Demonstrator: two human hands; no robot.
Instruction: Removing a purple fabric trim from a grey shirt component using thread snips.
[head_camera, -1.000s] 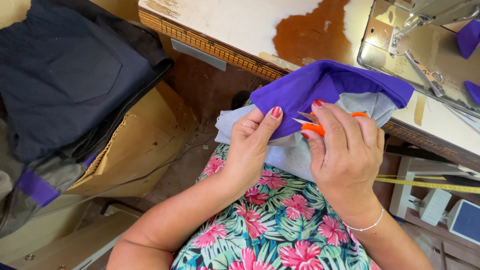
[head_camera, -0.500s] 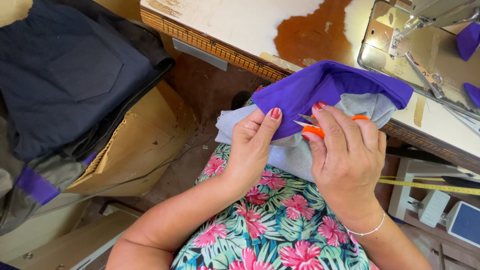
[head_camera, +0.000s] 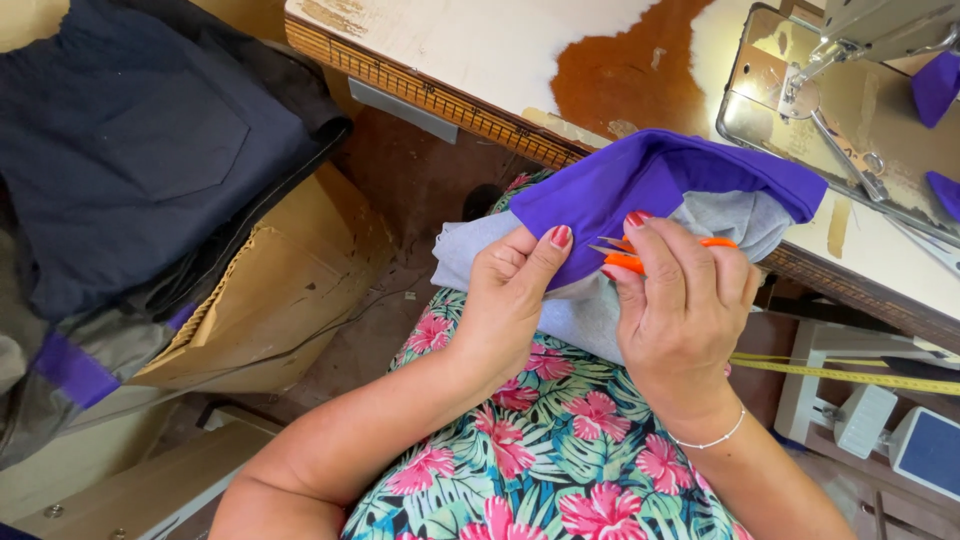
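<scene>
Worn white sewing table (head_camera: 480, 50) carries a sewing machine (head_camera: 860, 90) and, seemingly, purple fabric (head_camera: 660, 185)

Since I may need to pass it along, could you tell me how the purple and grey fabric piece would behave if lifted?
The purple and grey fabric piece is probably floppy: it folds and drapes over the lap and the table edge. It looks light, since the left hand pinches it with just thumb and fingertips. Likely not slippery, judging by its matte knit look.

A tan cardboard box (head_camera: 270, 300) sits left, under dark garments.
</scene>
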